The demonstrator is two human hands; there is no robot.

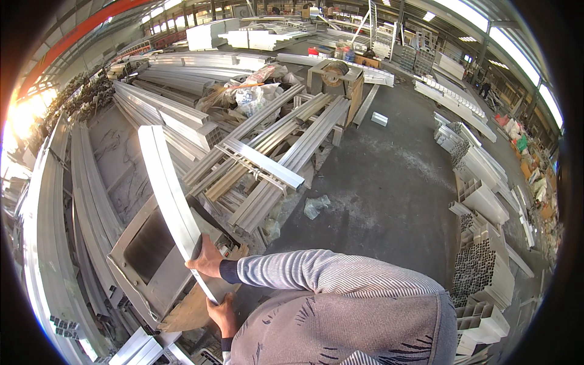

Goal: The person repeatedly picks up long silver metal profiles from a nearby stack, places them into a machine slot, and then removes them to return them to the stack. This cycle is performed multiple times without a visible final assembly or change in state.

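A long, pale silver metal profile (167, 188) slants from the left middle of the head view down to my hands. My right hand (208, 258), coming in from the striped sleeve, is closed around its side near the lower end. Below it, my left hand (223, 315) grips the profile close to its near end. The profile passes in front of a grey metal cabinet (131, 274) with a dark opening. A brown board (188, 307) lies beside the cabinet, under my hands. Part of my left forearm is hidden by my body.
Long metal profiles (292, 155) lie stacked ahead, with a shorter bar (264, 163) across them. More long profiles (52, 243) run along the left. Bundled tubes (474, 274) are piled at the right. Clear plastic (316, 207) lies on the dark floor (389, 201).
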